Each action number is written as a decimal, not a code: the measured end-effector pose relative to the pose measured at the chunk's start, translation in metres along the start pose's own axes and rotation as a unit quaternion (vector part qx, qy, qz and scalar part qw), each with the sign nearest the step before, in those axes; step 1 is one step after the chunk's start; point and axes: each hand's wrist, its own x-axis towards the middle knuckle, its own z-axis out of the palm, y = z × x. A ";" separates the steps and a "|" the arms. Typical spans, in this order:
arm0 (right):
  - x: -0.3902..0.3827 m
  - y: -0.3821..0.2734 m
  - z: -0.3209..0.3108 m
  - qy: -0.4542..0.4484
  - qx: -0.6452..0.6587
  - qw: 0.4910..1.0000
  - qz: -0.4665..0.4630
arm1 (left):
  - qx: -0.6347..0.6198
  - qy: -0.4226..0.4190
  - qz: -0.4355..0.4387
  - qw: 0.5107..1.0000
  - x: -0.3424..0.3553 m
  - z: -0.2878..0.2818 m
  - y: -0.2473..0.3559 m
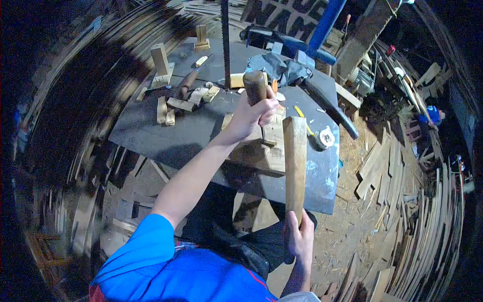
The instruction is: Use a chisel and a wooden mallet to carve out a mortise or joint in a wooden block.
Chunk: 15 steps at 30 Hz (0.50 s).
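Observation:
My left hand [247, 118] is closed around the wooden handle of a chisel [254, 85], which stands nearly upright. Its thin dark blade goes down to a wooden block [260, 158] lying on the table, and a small notch or chip shows at the tip. Lower right, my right hand [302, 239] grips the narrow end of a wooden mallet [295, 166], a long club-shaped piece. The mallet points up and away from me, its thick end to the right of the block as seen here. Whether it touches the block cannot be told.
The dark tabletop [151, 136] bears several wood offcuts [181, 104] on the left and a tape measure [326, 137] on the right. A saw blade [226, 50] rises at the back, near a crumpled grey bag [279, 69] and a blue metal tool [324, 30]. Planks [427, 221] lie on the floor.

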 end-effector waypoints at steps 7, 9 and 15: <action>0.005 -0.011 0.011 -0.021 -0.163 0.986 0.016 | -0.013 -0.028 0.019 0.999 -0.007 -0.012 0.004; 0.006 -0.013 0.011 -0.025 -0.182 0.982 0.032 | 0.014 -0.030 -0.001 0.999 -0.011 -0.014 0.015; 0.009 0.009 0.015 -0.046 -0.021 0.998 0.035 | -0.102 0.101 0.070 0.987 -0.037 -0.061 0.005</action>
